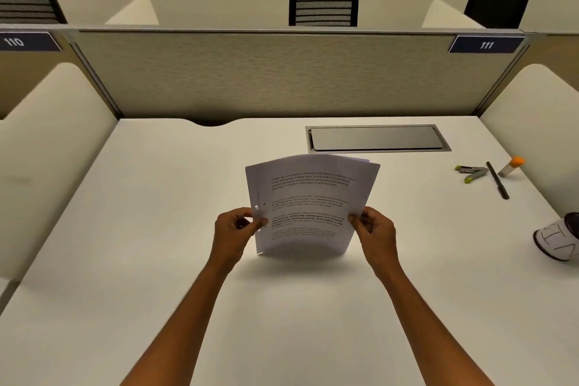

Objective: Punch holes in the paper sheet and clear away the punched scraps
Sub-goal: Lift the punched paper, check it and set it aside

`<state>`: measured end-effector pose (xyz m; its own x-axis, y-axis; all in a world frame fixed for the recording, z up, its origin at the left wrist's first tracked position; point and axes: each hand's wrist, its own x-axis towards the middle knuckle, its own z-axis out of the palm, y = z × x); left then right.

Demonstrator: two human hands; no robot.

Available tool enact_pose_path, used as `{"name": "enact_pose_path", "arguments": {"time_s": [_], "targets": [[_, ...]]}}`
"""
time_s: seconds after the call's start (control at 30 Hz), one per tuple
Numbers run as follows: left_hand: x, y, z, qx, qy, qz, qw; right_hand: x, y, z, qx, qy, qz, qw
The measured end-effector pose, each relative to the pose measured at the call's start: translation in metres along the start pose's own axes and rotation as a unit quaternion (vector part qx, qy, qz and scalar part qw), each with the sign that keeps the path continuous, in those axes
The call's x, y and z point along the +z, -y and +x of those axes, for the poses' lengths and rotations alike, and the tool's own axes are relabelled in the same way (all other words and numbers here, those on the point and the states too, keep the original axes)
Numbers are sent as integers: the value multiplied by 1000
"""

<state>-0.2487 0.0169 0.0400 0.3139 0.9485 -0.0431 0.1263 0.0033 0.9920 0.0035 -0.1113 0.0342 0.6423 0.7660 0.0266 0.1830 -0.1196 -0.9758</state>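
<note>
A thin stack of printed white paper sheets (308,200) stands upright on its lower edge on the white desk (156,260), slightly fanned at the top. Small punched holes show along its left margin near my thumb. My left hand (235,229) grips the stack's left edge and my right hand (374,230) grips its right edge. No hole punch is in view.
At the right side of the desk lie a grey and green stapler (471,172), a black pen (497,180) and an orange-capped glue stick (511,166). A white cup (556,241) lies at the right edge. A metal cable hatch (377,138) sits behind the papers, before the partition.
</note>
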Motion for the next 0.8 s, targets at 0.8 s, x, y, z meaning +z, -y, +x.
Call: {"name": "enact_pose_path", "arguments": {"time_s": [0.8], "targets": [[10,8,-7,-11,-5,19,1000,2,-9,-7,11,1,-54,998]]}}
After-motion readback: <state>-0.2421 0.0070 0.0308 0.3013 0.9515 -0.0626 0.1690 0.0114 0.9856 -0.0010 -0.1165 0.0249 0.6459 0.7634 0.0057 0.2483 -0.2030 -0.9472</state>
